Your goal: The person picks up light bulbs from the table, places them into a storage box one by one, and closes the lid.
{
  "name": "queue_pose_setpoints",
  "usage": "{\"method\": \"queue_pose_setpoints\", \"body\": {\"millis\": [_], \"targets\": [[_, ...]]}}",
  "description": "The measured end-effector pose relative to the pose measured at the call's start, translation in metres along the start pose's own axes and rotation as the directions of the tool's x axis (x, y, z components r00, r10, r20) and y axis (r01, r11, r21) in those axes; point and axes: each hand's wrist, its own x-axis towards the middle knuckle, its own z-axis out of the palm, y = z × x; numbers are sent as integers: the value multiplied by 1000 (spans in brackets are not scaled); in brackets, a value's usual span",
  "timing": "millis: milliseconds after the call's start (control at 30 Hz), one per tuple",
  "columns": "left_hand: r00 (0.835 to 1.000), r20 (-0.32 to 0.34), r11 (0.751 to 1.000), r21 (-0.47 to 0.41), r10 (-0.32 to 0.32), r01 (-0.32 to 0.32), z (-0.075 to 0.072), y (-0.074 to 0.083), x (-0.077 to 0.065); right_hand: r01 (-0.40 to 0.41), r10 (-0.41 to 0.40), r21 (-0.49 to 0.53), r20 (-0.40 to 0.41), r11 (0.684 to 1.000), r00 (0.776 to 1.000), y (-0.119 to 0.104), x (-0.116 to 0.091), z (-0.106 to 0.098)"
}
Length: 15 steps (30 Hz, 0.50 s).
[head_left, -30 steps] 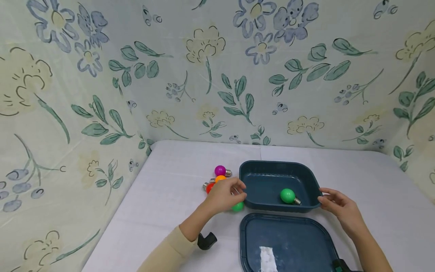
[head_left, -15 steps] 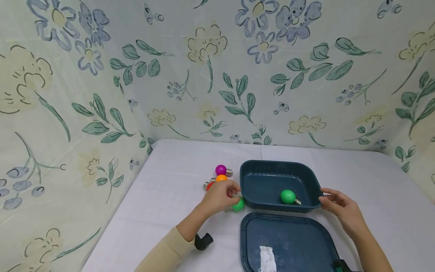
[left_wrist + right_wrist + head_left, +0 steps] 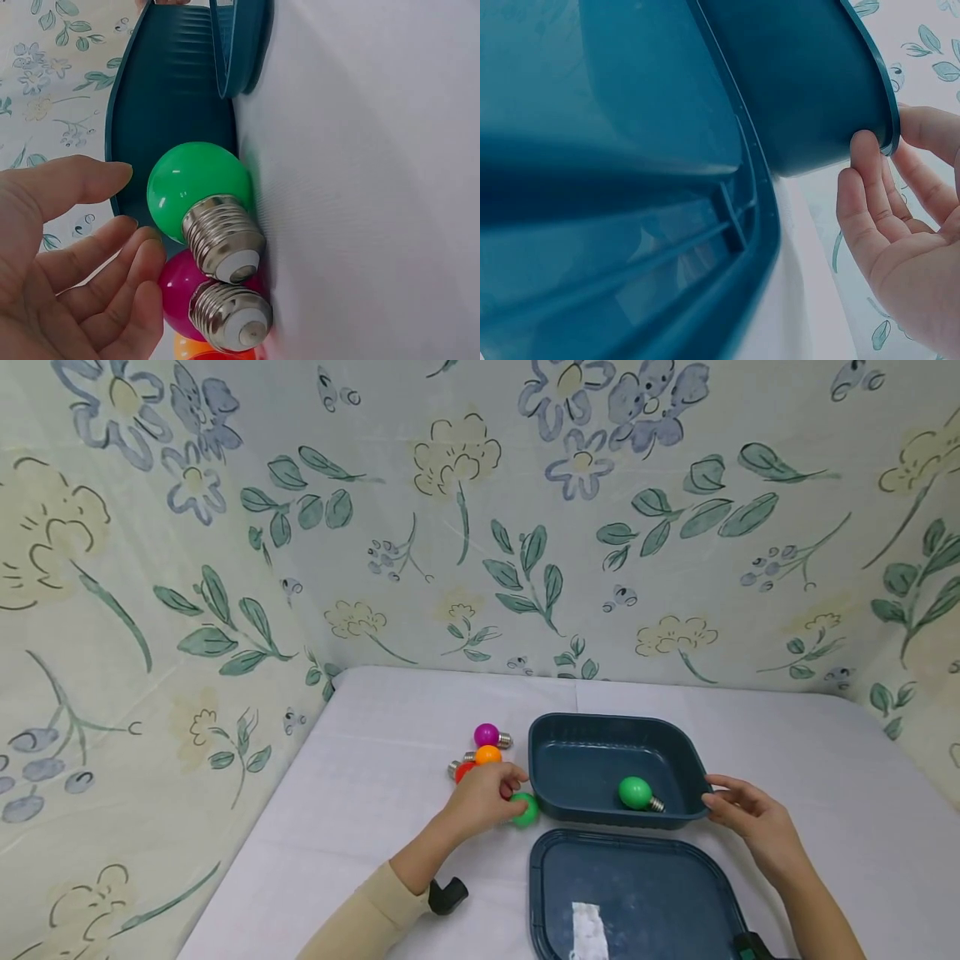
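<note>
Fingers [image 3: 97, 244] parted from the thumb, our left hand [image 3: 480, 797] hovers beside a green bulb [image 3: 528, 811] on the counter [image 3: 337, 827], just left of the blue box [image 3: 600, 817]. Our right hand [image 3: 757, 831] pinches the box's right rim; another green bulb [image 3: 635, 792] lies inside.

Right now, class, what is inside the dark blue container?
A green light bulb with a metal screw base lies on the floor of the dark blue container. In the head view, the near wall hides its own inner face, and the bulb covers the floor beneath.
</note>
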Motion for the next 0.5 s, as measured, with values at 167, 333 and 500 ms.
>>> {"method": "queue_pose_setpoints", "body": {"millis": [167, 333, 500], "targets": [[1000, 9, 999, 49, 5, -5, 3, 1, -1, -11, 11, -4, 0, 1000, 1000, 0, -1, 0], [999, 19, 992, 118, 34, -36, 5, 3, -4, -17, 17, -16, 0, 1000, 1000, 1, -1, 0], [997, 53, 976, 205, 63, -73, 7, 5, -6, -12, 12, -33, -2, 999, 1000, 2, -1, 1]]}}
